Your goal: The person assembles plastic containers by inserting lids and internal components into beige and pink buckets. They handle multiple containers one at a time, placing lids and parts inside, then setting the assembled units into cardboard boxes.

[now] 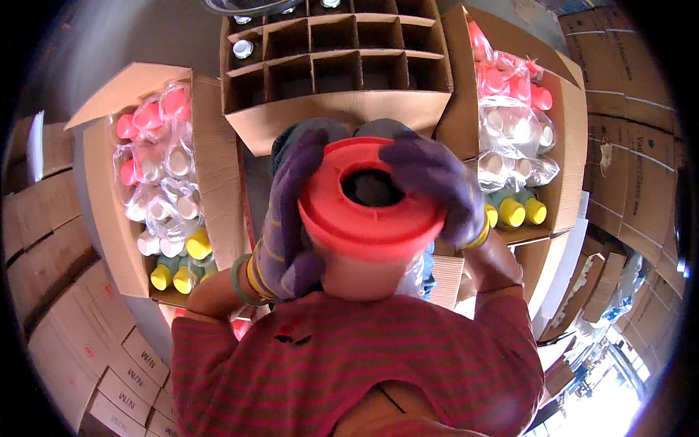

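Note:
Close to my chest I hold a wide, round container (364, 237) with a red ring-shaped top and a paler pink body. A dark round hole opens in the middle of its top; what lies inside is too dark to make out. My left hand (286, 211), in a purple glove, is closed round its left side. My right hand (443, 186), gloved alike, grips the right side with its fingers over the top's far edge. The container's lower end is hidden.
Ahead stands a divided carton (335, 113), with a few white-capped items (243, 49) in its cells. Open cartons on the left (218, 167) and right (455, 87) hold several wrapped pieces with red, white and yellow caps. Stacked boxes (619, 146) line both sides.

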